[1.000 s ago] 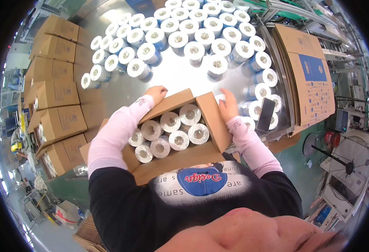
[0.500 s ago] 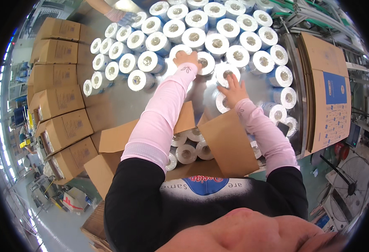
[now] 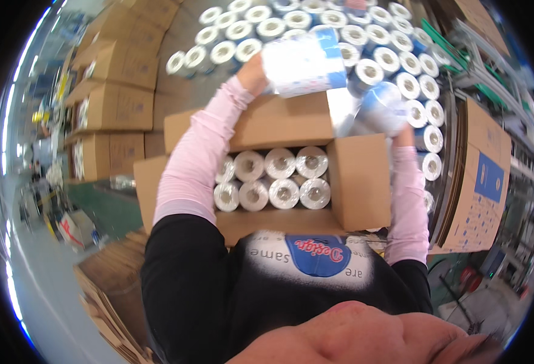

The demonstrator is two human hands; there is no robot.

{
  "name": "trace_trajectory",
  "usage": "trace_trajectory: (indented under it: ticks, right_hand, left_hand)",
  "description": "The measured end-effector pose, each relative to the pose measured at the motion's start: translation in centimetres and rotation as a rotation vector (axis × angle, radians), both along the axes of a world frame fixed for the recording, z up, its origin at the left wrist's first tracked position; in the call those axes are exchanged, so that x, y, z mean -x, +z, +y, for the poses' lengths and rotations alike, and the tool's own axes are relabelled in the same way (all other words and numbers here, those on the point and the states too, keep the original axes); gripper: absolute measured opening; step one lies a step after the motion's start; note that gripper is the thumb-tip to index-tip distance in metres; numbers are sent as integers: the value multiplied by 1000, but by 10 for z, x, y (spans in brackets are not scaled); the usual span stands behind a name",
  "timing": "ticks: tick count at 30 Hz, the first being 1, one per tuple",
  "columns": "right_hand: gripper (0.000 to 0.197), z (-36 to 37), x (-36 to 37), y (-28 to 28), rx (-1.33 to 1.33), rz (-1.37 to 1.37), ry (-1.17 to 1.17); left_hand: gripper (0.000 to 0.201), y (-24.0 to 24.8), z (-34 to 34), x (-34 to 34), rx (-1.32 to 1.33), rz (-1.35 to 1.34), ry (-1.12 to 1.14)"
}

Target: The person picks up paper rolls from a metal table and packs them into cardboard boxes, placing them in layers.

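My left hand (image 3: 253, 76) grips a white-and-blue wrapped paper roll (image 3: 300, 64) by its left end. The roll lies on its side in the air, beyond the far flap of an open carton (image 3: 360, 182); whether it is one or more rolls I cannot tell. My right hand (image 3: 404, 134) is closed on another wrapped paper roll (image 3: 379, 109), tilted and smeared by motion, beyond the carton's right flap. Most fingers of both hands are hidden. Inside the carton, several wrapped rolls (image 3: 283, 193) stand upright in two rows, white ends up.
Several upright wrapped rolls (image 3: 271, 28) cover the far part of the metal table. Filled cartons (image 3: 112, 106) line the left side. Flattened cartons (image 3: 476, 176) lean at the right beside a metal frame (image 3: 485, 67). Folded cardboard (image 3: 109, 279) is stacked at the lower left.
Both hands have lifted rolls off the table and brought them toward the carton. My view has shifted, so the carton's inside now shows fully. The other person's hand at the far left has gone from view.
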State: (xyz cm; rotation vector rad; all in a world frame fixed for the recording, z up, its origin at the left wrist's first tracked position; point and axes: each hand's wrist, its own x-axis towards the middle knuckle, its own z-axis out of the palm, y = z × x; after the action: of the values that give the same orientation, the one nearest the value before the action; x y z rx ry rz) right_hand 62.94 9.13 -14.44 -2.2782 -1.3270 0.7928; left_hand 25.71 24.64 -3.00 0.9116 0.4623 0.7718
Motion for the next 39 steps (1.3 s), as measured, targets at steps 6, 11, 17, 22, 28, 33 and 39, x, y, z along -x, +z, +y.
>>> trace_trajectory:
  ticks: [6,11,17,22,28,33,39]
  right_hand:
    - [49,6,65,199,-47,920,631]
    - [30,-34,279,197,-42,179,1405]
    - [35,-89,406,107,-178,-249,1208]
    - [54,-113,397,48,-102,-118,1187]
    - [30,-18,283,149,-429,339,714]
    - [30,61,46,44,-310,113,83]
    - [52,81,-112,-68,-38,-443,346]
  left_hand:
    - [40,110,-98,193,-549,514,-384]
    - [37,120,-191,237,-939,1243,-439]
    - [45,-8,-234,256,-983,1586,-604]
    - [29,16,-154,192,-998,1259,-622]
    - [26,12,11,130,-768,1208,-103]
    - [59,-114,107,108,-670,1839,-297]
    - [65,-164,88,79,-373,1803,-342]
